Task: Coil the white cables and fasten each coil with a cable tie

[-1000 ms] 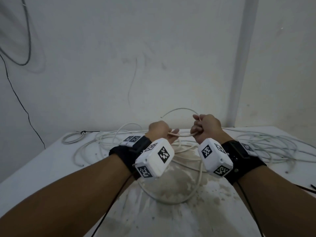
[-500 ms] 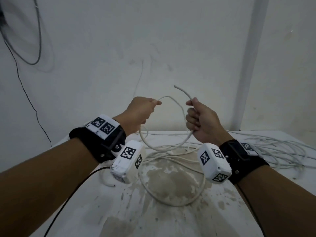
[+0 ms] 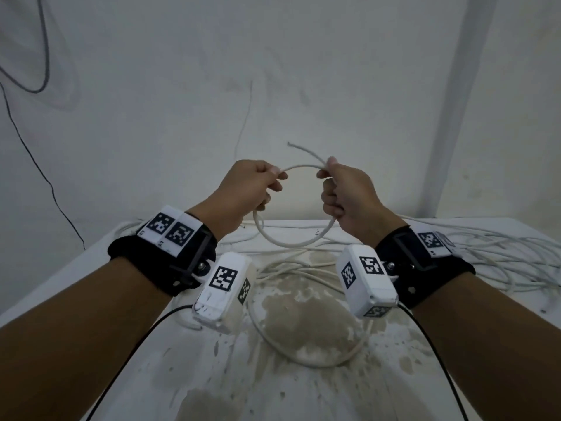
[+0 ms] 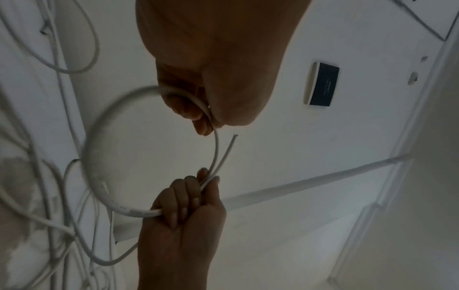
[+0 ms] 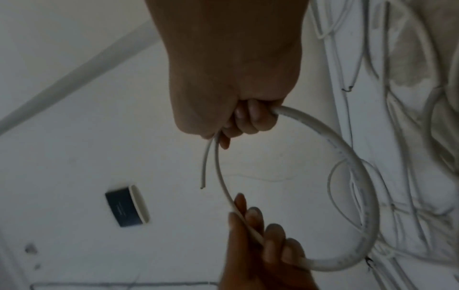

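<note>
Above the stained table point(image 3: 303, 390), white cable point(image 3: 291, 243) looped, unreadable print, both hands gripping.

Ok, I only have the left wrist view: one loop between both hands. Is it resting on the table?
Observer: No. In the head view the loop hangs clear above the table, gripped by the left hand and right hand.
Operator: Where is the slack?
Observer: Probably the wide curve lying on the stained patch below the wrists.
Operator: Any more cables to do?
Observer: Yes, a loose heap on the table's right side, behind the right wrist.
</note>
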